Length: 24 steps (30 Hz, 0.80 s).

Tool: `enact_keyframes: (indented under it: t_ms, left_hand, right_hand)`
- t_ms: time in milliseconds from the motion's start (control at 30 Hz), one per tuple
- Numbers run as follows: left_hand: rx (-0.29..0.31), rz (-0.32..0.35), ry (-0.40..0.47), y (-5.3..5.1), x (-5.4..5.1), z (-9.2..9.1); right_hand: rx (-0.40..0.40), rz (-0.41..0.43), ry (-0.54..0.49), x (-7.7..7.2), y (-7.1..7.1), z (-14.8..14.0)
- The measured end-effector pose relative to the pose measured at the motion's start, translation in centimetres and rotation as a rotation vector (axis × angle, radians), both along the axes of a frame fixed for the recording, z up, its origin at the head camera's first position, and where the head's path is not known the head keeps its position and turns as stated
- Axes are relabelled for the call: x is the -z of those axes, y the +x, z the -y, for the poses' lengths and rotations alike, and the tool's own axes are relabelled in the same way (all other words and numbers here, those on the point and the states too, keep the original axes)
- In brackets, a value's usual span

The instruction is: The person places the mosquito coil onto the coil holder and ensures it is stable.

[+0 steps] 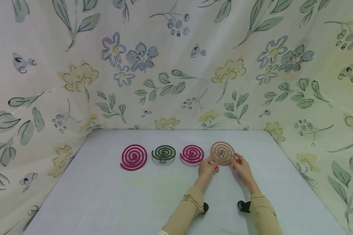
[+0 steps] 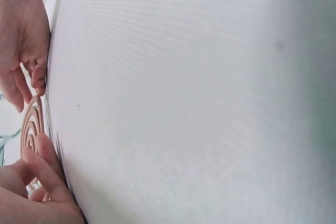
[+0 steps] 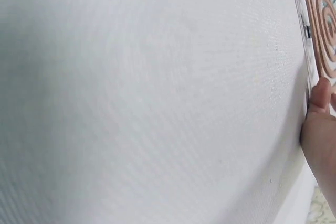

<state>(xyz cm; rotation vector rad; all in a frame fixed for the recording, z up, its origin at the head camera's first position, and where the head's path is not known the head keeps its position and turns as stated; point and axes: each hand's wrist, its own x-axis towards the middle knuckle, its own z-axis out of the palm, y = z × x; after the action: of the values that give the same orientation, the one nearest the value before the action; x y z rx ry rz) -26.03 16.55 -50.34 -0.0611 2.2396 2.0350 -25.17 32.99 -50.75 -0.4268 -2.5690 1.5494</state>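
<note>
Both hands hold a tan mosquito coil [image 1: 222, 152] by its rim, tilted up to face the head camera. My left hand [image 1: 207, 167] pinches the lower left of the rim; in the left wrist view its fingers [image 2: 50, 179] lie over the coil's near edge. At the lower right edge, my right hand [image 1: 242, 168] pinches the coil between thumb and fingers, and the right wrist view shows the thumb [image 3: 320, 93] against the rim. The farther fingertips are partly hidden behind the coil.
Left of the held coil, in a row on the white table [image 1: 120, 202], are a magenta coil [image 1: 192, 153], a dark green coil [image 1: 163, 152] with a small support under it, and another magenta coil [image 1: 133, 157]. A floral curtain [image 1: 164, 98] hangs behind.
</note>
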Motion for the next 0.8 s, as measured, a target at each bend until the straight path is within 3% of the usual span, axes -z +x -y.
enact_keyframes:
  t_ms: [367, 600, 800]
  left_hand:
    - [0.042, -0.010, -0.118, 0.4, -0.2, 0.0]
    - [0.173, 0.057, -0.076, 2.1, -0.9, 1.3]
    - [0.350, 0.161, -0.101, 4.5, -2.3, 4.6]
  right_hand:
    - [0.017, 0.001, -0.005, 0.0, 0.1, -0.5]
    - [0.030, 0.011, -0.049, -0.1, 0.4, -1.0]
    - [0.031, 0.017, -0.054, -0.3, 0.5, -1.1]
